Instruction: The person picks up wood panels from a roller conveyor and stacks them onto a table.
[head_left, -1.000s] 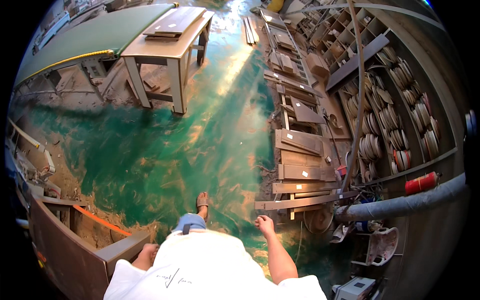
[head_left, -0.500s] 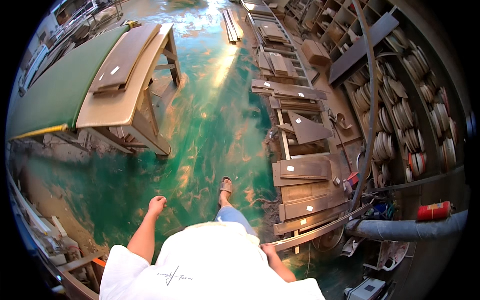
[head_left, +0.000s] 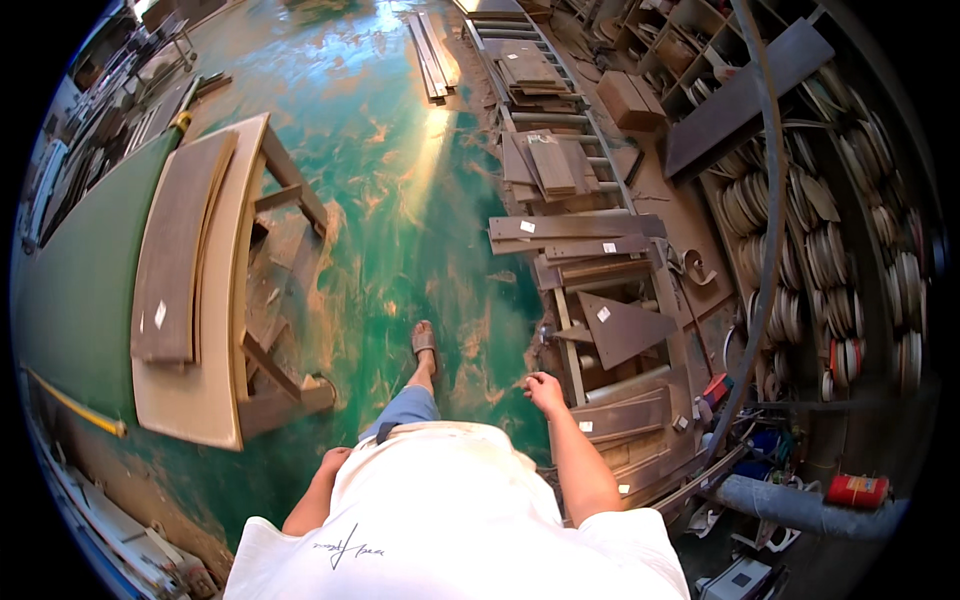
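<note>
My right hand [head_left: 544, 391] is out in front of my right side, beside the near part of a roller conveyor [head_left: 568, 345]. Its fingers are curled in loosely, and I see nothing in them. Closest to it on the rollers is a stack of brown boards [head_left: 630, 415] with white labels. A brown panel with a slanted edge [head_left: 626, 328] lies just beyond. My left hand [head_left: 335, 459] hangs low against the white shirt, where its fingers are mostly hidden. Neither hand touches the boards.
A wooden bench [head_left: 190, 405] bearing brown panels [head_left: 180, 250] stands left, against a green-topped surface [head_left: 80, 290]. Long strips [head_left: 432, 60] lie on the green floor ahead. At right are a curved bar [head_left: 772, 200], racks of round discs [head_left: 745, 210], a grey pipe [head_left: 780, 500] and a red canister [head_left: 857, 490].
I have walked forward, so bench and conveyor boards sit nearer. My right hand has swung forward into fuller view; my left hand has swung back beside my body.
</note>
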